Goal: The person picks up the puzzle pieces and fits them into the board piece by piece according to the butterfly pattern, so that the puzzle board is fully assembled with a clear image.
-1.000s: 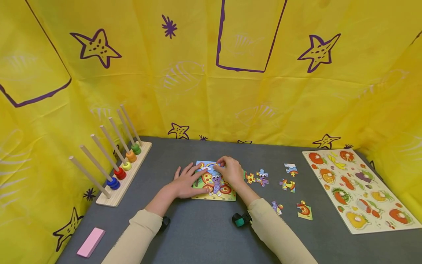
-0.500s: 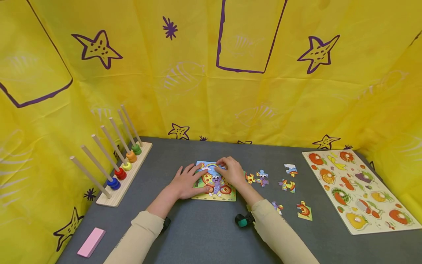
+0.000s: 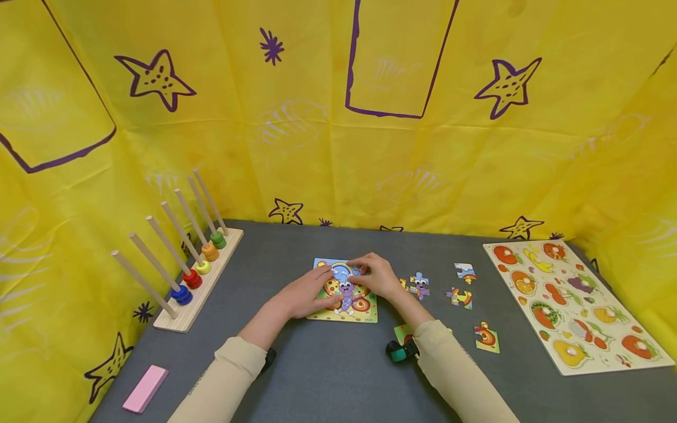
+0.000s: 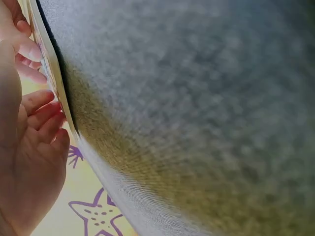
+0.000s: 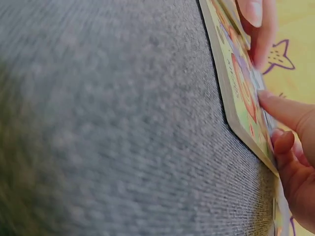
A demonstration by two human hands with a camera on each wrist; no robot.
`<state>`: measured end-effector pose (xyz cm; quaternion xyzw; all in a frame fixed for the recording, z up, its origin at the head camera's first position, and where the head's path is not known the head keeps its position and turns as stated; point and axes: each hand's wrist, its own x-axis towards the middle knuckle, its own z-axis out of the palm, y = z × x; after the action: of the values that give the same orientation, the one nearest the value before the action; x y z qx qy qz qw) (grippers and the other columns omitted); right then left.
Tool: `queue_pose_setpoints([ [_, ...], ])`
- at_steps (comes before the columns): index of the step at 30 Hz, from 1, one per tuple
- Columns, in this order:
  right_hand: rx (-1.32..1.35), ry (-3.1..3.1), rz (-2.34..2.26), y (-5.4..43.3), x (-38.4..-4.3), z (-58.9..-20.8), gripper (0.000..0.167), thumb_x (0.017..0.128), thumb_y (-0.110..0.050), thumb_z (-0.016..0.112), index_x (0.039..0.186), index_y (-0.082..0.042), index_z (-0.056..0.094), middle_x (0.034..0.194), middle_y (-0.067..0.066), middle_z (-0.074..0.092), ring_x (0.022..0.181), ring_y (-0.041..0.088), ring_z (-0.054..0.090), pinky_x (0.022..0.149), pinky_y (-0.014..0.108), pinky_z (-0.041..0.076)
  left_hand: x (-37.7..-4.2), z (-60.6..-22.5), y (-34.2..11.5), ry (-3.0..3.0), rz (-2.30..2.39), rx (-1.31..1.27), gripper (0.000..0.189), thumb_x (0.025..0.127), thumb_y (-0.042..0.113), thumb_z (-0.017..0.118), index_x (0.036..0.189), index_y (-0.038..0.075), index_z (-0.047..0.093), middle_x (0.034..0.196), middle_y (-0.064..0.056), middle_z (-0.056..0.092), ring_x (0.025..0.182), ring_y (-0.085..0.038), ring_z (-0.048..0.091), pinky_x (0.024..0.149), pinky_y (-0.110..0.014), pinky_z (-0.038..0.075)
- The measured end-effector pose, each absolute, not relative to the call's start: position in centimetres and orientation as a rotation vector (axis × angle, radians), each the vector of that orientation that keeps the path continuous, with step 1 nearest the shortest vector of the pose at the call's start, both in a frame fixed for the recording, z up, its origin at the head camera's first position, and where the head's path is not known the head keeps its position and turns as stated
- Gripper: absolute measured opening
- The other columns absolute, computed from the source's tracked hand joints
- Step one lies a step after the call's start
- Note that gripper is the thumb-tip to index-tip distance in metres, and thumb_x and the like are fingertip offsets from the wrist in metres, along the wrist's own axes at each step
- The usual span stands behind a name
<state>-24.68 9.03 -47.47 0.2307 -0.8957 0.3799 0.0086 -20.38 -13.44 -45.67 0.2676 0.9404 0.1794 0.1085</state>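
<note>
As the left hand (image 3: 302, 295) lies loose-fingered on the puzzle (image 3: 347, 298), likely light, stiff, edge-grippable, the right hand (image 3: 378, 275) bends fingers over its right, hold unclear.

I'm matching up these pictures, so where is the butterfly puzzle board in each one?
Head: puzzle board, just below centre.
Left wrist: puzzle board, a thin edge-on strip at upper left.
Right wrist: puzzle board, slanting down right of centre.
Shared landmark: yellow backdrop with purple stars.

Pink block (image 3: 145, 389), peg stand (image 3: 201, 294), fruit board (image 3: 572, 308)
</note>
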Motion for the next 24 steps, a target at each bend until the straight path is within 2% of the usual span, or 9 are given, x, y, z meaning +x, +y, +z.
queue_pose_setpoints([
  [5,0.614,-2.793,1.241,8.8,-24.7,-47.6,0.035,0.078,-0.017,0.084,0.11,-0.008,0.071,0.09,0.004,0.059,0.077,0.015,0.055,0.07,0.031,0.045,-20.3,-45.7,-12.8,2.803,0.468,0.792,0.072,0.096,0.051,0.054,0.151,0.007,0.037,0.152,-0.014,0.034,0.14,-0.031,0.031,0.108,-0.047,0.034],
  [10,0.563,-2.786,1.265,8.7,-24.5,-47.6,0.028,0.078,-0.016,0.084,0.103,-0.009,0.074,0.09,0.003,0.059,0.075,0.014,0.054,0.068,0.03,0.044,-20.2,-45.5,-11.9,2.871,0.328,0.828,0.07,0.096,0.053,0.052,0.149,0.007,0.041,0.148,-0.017,0.039,0.137,-0.035,0.034,0.104,-0.049,0.039],
  [16,0.531,-2.8,1.246,8.7,-24.4,-47.5,0.024,0.078,-0.018,0.084,0.099,-0.01,0.077,0.089,0.003,0.059,0.074,0.013,0.053,0.067,0.029,0.044,-20.1,-45.3,-11.2,2.934,0.212,0.824,0.069,0.096,0.055,0.051,0.145,0.007,0.046,0.144,-0.016,0.043,0.134,-0.034,0.037,0.1,-0.048,0.042],
  [24,0.513,-2.843,1.238,10.2,-24.3,-46.2,0.019,0.088,-0.023,0.074,0.103,-0.011,0.077,0.102,0.006,0.065,0.08,0.016,0.054,0.071,0.032,0.044,-20.0,-45.3,-10.9,2.908,0.269,0.759,0.07,0.096,0.058,0.048,0.147,0.011,0.044,0.153,-0.005,0.038,0.14,-0.036,0.031,0.102,-0.055,0.038],
])
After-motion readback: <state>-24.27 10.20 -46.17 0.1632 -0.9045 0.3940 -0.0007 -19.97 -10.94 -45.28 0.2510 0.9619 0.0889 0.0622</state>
